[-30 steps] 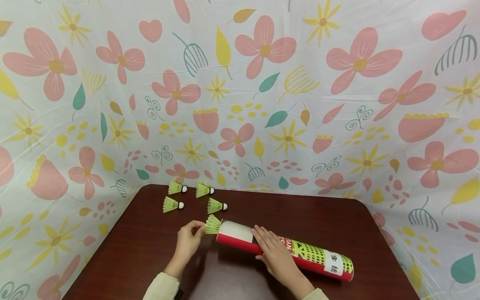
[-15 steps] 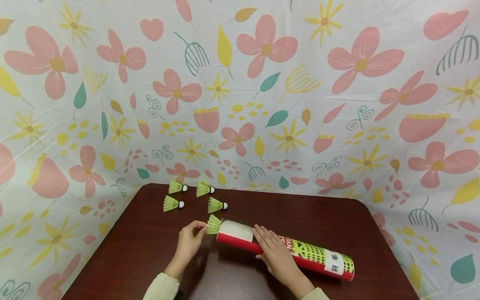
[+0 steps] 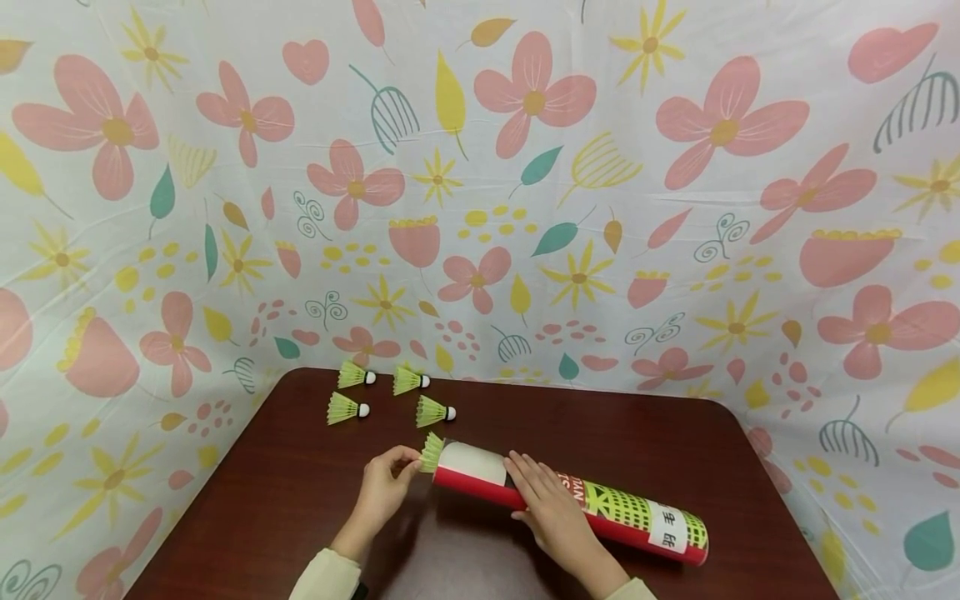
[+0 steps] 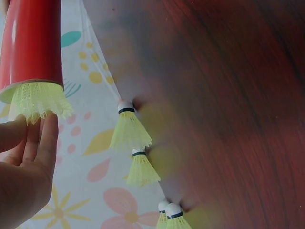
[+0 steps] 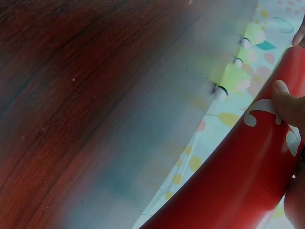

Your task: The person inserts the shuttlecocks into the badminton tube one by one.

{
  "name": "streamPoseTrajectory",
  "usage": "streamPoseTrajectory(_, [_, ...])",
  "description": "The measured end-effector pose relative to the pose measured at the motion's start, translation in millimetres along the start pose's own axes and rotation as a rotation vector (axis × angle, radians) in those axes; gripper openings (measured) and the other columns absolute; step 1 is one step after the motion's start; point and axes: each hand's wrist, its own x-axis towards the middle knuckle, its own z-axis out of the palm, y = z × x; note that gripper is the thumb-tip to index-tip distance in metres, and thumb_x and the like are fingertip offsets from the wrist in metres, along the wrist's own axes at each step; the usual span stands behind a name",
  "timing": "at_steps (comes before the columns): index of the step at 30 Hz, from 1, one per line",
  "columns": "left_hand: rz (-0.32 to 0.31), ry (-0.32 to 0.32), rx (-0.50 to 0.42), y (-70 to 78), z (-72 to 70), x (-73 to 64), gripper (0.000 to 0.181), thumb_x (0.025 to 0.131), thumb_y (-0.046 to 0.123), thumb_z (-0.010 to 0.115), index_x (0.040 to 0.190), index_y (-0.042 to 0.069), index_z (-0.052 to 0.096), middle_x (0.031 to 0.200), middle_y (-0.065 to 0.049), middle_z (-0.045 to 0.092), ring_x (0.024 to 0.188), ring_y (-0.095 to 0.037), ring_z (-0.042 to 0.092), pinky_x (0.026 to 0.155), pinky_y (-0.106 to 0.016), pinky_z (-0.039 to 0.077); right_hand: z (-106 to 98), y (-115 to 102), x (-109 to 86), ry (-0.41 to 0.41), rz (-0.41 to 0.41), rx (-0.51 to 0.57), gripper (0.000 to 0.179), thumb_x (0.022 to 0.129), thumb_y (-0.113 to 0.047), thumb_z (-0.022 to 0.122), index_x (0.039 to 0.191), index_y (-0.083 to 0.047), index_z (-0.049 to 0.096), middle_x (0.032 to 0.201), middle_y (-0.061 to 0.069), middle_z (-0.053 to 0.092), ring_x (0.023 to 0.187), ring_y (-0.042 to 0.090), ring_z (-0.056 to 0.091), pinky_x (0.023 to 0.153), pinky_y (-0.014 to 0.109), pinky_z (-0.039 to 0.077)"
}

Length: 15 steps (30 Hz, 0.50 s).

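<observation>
My left hand [image 3: 382, 490] pinches the feathered rim of a yellow shuttlecock [image 3: 431, 452] between thumb and fingertips. Most of that shuttlecock is inside the open left end of a red, white and yellow shuttlecock tube [image 3: 645, 518]; its head is hidden. In the left wrist view, only the skirt [image 4: 40, 98] sticks out of the tube's mouth. The tube lies slanted on the table, and my right hand [image 3: 553, 512] holds it around the middle. Its thumb [image 5: 286, 102] shows against the red side in the right wrist view.
Several loose yellow shuttlecocks, one of them the nearest [image 3: 433, 412], lie on the far left of the dark brown table [image 3: 285, 492], white heads pointing right. A floral cloth [image 3: 480, 208] hangs behind the table's back edge.
The left hand has moved slightly right, and the shuttlecock has slid further into the tube, so less of its skirt shows. The right hand and tube have stayed nearly still.
</observation>
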Motion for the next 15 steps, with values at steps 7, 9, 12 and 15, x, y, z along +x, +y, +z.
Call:
streamPoseTrajectory(7, [-0.007,-0.001,-0.031,0.4,3.7,-1.9,0.011,0.082,-0.003,0.073,0.082,0.008,0.07,0.077,-0.002,0.068,0.071,-0.01,0.061,0.062,-0.023,0.05,1.0,-0.4,-1.3,0.017,-0.01,-0.003,0.085,0.074,-0.022,0.082,0.146,-0.004,0.04,0.146,0.012,0.044,0.132,0.026,0.044,0.114,0.032,0.022])
streamPoseTrajectory(9, [-0.007,-0.006,-0.04,0.8,5.1,-2.7,0.011,0.082,-0.003,0.073,0.082,0.008,0.07,0.077,-0.002,0.068,0.07,-0.009,0.061,0.062,-0.023,0.05,1.5,-0.7,-1.3,0.025,-0.018,-0.001,0.086,0.073,-0.021,0.083,0.145,-0.004,0.04,0.146,0.013,0.045,0.132,0.027,0.045,0.114,0.032,0.023])
streamPoseTrajectory(12, [-0.001,-0.018,-0.054,1.3,7.3,-4.0,0.011,0.081,-0.004,0.073,0.082,0.007,0.071,0.077,-0.002,0.069,0.069,-0.008,0.061,0.062,-0.023,0.051,1.9,-1.2,-0.7,0.034,-0.029,0.011,0.084,0.074,-0.021,0.082,0.145,-0.003,0.04,0.146,0.014,0.045,0.131,0.028,0.045,0.111,0.036,0.028])
streamPoseTrajectory(15, [0.02,-0.022,-0.065,0.5,9.5,-4.0,0.011,0.08,-0.004,0.074,0.081,0.007,0.071,0.076,-0.002,0.069,0.068,-0.008,0.062,0.061,-0.024,0.052,2.1,-1.6,-0.7,0.033,-0.034,0.01,0.065,0.093,-0.034,0.063,0.145,-0.003,0.04,0.146,0.013,0.044,0.132,0.028,0.045,0.109,0.038,0.031])
